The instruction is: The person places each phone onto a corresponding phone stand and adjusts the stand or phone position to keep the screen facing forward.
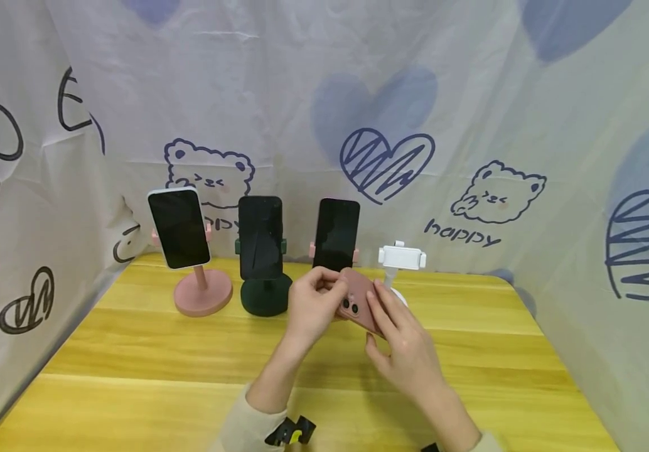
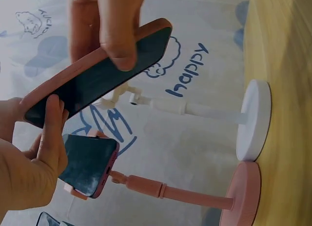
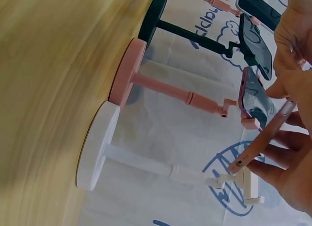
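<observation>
Both hands hold a pink phone point(image 1: 360, 294) up over the table, its camera side facing the head view and its dark screen turned away. My left hand point(image 1: 314, 306) pinches the end near the camera lenses between thumb and curled fingers. At the opposite end, my right hand point(image 1: 412, 348) grips the phone with fingers across its back; its thumb lies over the screen point(image 2: 97, 82) in the left wrist view. Just behind the hands stands a white phone stand point(image 1: 402, 258) with a bare clamp. Beside it, a pink stand point(image 3: 161, 90) carries a dark-screened phone point(image 1: 337, 233).
Further left, a dark green stand point(image 1: 264, 300) holds a black phone point(image 1: 260, 238), and another pink stand point(image 1: 203, 294) holds a white-edged phone point(image 1: 180, 229). The stands line the back of the wooden table point(image 1: 189, 376), before a printed cloth point(image 1: 279, 113).
</observation>
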Available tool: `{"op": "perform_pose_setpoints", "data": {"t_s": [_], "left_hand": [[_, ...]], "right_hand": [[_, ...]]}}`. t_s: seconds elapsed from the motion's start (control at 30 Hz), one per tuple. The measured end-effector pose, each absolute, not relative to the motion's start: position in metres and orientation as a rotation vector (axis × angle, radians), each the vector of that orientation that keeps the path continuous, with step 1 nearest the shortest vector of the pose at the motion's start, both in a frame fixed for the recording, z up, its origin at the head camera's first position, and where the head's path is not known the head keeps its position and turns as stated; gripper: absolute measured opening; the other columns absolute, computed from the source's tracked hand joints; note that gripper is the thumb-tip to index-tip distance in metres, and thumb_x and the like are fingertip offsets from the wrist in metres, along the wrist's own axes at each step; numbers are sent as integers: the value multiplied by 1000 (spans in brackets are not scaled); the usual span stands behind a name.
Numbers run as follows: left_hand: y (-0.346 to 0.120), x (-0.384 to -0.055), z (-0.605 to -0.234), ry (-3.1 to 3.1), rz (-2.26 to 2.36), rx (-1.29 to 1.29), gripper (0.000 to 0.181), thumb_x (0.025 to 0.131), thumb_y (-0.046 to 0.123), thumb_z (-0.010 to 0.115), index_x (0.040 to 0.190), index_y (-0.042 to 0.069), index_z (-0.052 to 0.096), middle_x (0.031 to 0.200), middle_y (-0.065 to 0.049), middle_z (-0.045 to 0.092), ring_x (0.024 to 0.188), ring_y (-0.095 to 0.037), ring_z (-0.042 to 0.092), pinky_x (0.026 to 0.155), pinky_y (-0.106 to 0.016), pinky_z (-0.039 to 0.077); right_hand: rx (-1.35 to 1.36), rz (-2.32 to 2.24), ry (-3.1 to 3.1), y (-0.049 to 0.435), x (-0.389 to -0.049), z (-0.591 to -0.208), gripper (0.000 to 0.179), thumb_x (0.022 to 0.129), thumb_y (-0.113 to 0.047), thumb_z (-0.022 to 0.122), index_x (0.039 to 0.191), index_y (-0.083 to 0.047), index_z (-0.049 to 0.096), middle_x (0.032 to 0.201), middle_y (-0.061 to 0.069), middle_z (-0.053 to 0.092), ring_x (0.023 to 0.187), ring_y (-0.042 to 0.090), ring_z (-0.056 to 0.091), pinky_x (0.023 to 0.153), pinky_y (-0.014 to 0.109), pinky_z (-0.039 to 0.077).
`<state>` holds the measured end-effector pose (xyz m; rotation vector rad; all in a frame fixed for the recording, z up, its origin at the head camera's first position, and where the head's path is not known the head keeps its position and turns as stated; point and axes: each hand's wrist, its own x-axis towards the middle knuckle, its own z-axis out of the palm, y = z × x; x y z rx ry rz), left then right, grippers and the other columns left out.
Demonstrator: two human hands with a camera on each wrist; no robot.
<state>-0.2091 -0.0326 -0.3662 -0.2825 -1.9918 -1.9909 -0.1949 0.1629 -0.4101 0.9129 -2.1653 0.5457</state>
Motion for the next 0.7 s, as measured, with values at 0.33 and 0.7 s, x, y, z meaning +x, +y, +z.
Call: {"op": "perform_pose_setpoints", "data": {"t_s": [0.33,0.7], "left_hand": [[-36,-204,-359,-2027,-2136,-235,13,96,9,66,101,-3,68,78,-11,63,59,-18,67,57,-38,63],[-44,-205,-355,-2091,-2138,-383,24,105,25,64,109,1,65,91,-15,69,75,-34,74,69,-44,65]], "right_hand": [[896,485,-2061,162,-194,-413,61,82,0,62,143,3,60,145,21,60,122,40,66,79,45,63],[903,616,-1954,165,-197,-409,54,86,0,54,140,5,62,134,18,68,110,37,72,85,41,61]]}}
